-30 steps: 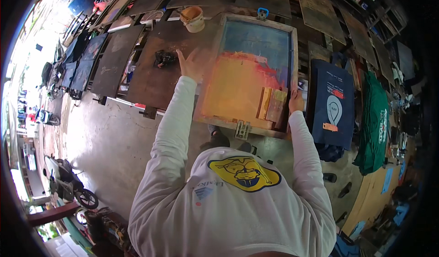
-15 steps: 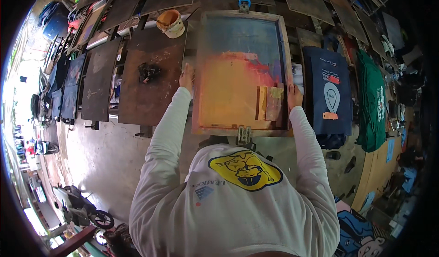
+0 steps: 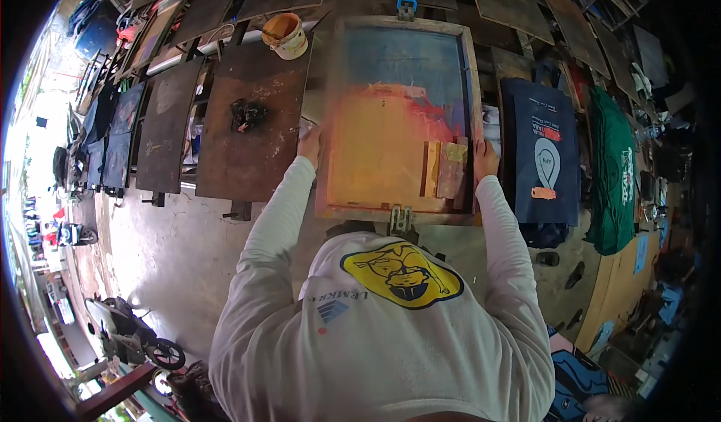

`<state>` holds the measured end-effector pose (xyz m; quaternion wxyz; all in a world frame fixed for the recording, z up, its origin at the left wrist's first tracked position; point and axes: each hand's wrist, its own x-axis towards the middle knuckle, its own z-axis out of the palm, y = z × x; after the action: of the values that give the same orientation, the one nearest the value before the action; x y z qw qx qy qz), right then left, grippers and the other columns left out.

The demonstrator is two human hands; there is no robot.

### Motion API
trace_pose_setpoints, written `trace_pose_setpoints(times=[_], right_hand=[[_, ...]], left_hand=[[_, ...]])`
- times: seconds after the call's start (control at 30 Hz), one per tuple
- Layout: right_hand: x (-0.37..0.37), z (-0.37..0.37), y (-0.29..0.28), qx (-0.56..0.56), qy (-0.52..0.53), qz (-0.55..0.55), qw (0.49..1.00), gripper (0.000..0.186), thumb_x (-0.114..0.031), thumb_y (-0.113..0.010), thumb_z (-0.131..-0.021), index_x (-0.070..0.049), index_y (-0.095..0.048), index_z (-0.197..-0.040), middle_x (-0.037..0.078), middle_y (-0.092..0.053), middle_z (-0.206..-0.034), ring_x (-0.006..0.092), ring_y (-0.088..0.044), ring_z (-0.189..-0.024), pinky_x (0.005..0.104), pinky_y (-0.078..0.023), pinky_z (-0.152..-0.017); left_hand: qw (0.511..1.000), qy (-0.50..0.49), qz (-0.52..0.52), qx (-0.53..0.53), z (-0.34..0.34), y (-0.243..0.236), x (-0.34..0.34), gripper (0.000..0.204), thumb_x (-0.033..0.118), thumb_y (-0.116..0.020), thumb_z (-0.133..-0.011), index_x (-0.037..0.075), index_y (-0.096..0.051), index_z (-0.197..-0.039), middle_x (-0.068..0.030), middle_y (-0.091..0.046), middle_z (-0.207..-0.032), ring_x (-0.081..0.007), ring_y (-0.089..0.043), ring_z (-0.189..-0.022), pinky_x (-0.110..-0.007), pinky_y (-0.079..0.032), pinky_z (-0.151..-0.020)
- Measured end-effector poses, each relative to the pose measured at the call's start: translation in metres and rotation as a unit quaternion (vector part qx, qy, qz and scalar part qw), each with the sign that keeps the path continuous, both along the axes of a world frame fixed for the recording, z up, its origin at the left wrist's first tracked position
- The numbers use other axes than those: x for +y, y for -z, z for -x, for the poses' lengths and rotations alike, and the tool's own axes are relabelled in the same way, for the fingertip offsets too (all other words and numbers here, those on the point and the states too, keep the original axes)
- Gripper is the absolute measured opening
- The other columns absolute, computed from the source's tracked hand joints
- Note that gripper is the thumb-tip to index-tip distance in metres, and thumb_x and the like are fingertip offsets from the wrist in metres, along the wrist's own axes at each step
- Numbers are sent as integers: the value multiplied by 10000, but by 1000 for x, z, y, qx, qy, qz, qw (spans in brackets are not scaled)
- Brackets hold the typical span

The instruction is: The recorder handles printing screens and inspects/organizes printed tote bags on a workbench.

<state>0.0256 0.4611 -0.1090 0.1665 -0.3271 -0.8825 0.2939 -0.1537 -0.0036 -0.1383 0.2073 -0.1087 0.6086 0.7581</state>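
Both left hand [image 3: 309, 144] and right hand [image 3: 487, 159] grasp the framed screen [image 3: 379, 152]; bucket [image 3: 290, 43] and black lump [image 3: 248, 114] sit on the brown board [image 3: 259, 163] leftward, navy bag [image 3: 539, 114] rightward, grey floor [image 3: 188, 264] below.

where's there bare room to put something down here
Bare: the brown board from the black lump to the near edge, left of the left hand; the next board farther left looks mostly bare. Crowded: from the framed screen rightward, right hand at its edge, then navy bag and green cloth pile.

Daylight is blowing out the left side and glaring off the floor [image 3: 176, 260]; straight edges are bowing.
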Motion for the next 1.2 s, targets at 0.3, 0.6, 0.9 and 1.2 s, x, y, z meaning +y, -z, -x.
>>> trace_pose_setpoints(times=[0.3, 0.6, 0.9, 1.2], right_hand=[[10, -4, 4, -20, -19, 5, 1000, 436, -395, -405, -982, -53, -649, -1097, 272, -663, -1017, 488, -611, -961, 538, -473, -848], [7, -8, -7, -26, -60, -7, 998, 444, -406, -393, -983, -48, -643, -1061, 266, -663, -1019, 488, -609, -953, 534, -469, -827], [27, -7, 18, -102, -15, 10, 995, 544, -464, -350, -967, -44, -670, -1099, 285, -661, -1041, 484, -613, -1000, 533, -465, -897], [8, 5, -3, -115, 15, 98, 988, 708, -602, -324, -945, -17, -644, -1183, 318, -613, -1167, 490, -561, -1133, 512, -428, -992]], left_hand=[[941, -110, -318, -44, -80, -126, -31, 842, 697, -399, -928, 13, -450, -1416, -182, -470, -1453, -328, -434, -1352, -442, -304, -1149], [986, -148, -54, 49, -155, -111, -28, 743, 608, -458, -962, 20, -466, -1416, -164, -489, -1442, -265, -455, -1335, -377, -313, -1121], [902, 67, 342, 255, -108, -55, 8, 411, 279, -612, -972, 15, -553, -1282, -117, -625, -1165, -161, -576, -1116, -279, -432, -958], [864, 65, 480, 140, -23, 2, 22, 704, 632, -436, -926, -28, -609, -1099, -325, -632, -1081, -489, -576, -1077, -515, -446, -928]])
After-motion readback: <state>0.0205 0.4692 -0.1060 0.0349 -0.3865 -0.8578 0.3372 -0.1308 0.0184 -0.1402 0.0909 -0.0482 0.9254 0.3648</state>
